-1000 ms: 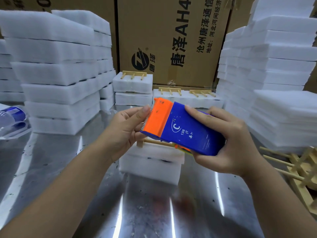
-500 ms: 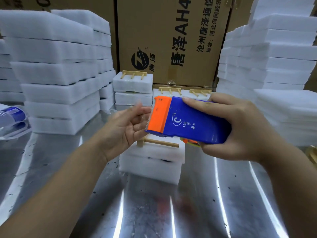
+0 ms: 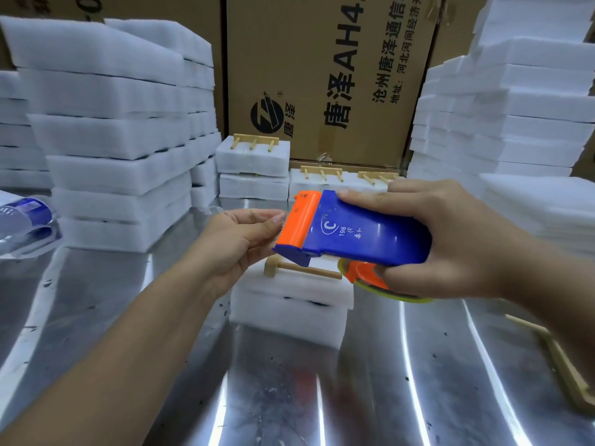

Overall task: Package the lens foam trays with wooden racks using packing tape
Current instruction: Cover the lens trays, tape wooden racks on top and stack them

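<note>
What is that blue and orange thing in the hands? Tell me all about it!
It is a tape dispenser of shiny plastic: blue body with a white C mark, orange front end. A tape roll on an orange hub peeks out underneath. The right hand grips the body, holding it in the air above a foam tray with a wooden rack. The left hand touches the orange end with its fingertips.
</note>
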